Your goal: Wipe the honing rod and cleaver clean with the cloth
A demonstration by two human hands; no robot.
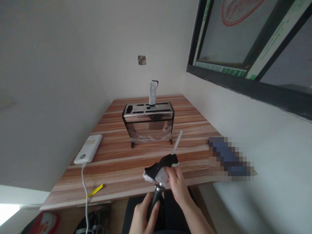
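My left hand (pixel 146 211) is closed around the black handle (pixel 157 196) of a utensil with a metal collar. Its far end goes into a crumpled black-and-white wrapping (pixel 162 165), which hides what kind of utensil it is. My right hand (pixel 179 185) pinches this wrapping from the right side. Both hands are at the table's front edge, above my lap. Beyond them stands a knife block (pixel 148 117) with a slotted metal top and see-through sides, plastic film around its lower part. A white-wrapped piece (pixel 152 93) sticks up at the back of its top.
On the wood-grain table (pixel 114 175), a white power bank (pixel 89 149) lies left, its cable (pixel 84 185) with a yellow tag (pixel 96 190) hanging over the front edge. A pale strip (pixel 177 142) lies beyond my right hand. A pixelated dark object (pixel 227 156) is at right. Walls enclose the table.
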